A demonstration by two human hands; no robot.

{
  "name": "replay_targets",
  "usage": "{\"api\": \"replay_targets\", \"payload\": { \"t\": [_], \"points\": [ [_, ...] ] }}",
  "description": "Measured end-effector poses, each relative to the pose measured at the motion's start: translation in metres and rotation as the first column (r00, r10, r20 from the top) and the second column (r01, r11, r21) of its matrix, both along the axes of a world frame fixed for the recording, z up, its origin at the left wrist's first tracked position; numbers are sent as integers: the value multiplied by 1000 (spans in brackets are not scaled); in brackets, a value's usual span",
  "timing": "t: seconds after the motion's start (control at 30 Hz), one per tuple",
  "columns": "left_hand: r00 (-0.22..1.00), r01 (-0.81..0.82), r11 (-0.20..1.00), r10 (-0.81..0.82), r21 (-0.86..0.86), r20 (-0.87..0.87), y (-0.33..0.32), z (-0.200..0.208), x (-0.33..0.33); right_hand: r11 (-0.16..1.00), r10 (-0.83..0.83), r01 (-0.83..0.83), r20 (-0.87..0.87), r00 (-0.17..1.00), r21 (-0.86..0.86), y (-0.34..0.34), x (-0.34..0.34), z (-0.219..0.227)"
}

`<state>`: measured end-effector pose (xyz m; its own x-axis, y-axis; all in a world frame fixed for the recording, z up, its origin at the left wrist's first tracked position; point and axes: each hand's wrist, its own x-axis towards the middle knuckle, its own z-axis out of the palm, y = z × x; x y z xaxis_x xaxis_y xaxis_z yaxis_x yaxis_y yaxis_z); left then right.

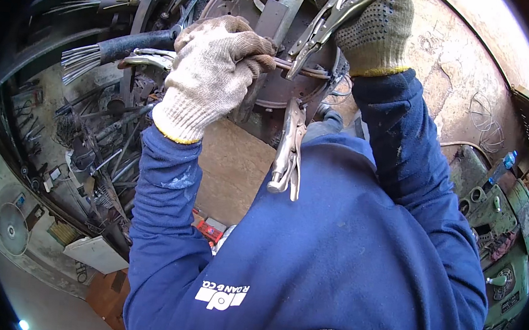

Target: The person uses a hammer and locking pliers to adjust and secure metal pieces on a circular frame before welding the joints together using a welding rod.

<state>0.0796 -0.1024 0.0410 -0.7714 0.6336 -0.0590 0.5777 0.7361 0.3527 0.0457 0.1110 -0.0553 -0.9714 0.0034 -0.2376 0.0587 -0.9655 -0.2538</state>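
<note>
My left hand [216,69], in a soiled knit work glove, is closed around bent metal rods [308,72] that come out at its right side. My right hand [381,32], in a dotted glove with a yellow cuff, is wrapped round the handles of locking pliers [326,31]. Their jaws point down toward the rods. Under both hands lies a dark round metal plate [276,91] with a flat bar [271,21] across it. A second pair of locking pliers [289,151] hangs at the plate's near edge. Another pair [149,59] sits left of my left hand.
Bundles of thin rods stick out of a dark tube [135,44] at the left. Below are heaped metal scraps and tools [103,154]. A green machine [507,286] stands at the right, a wire coil [487,122] on the floor, and a round fan [13,228] at lower left.
</note>
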Motion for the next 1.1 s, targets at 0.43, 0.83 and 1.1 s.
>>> {"api": "replay_targets", "payload": {
  "t": [0.43,0.83,1.1],
  "points": [
    [999,-35,999,34,27,40,1,-1,0,986,-66,56,60,996,155,-5,1,-3],
    [995,6,998,-13,68,97,-5,6,-7,976,-98,76,96,991,206,-9,-2,-8],
    [967,-221,966,199,137,161,86,13,-15,465,-90,304,-297,950,832,12,-12,-37]
  ]
}}
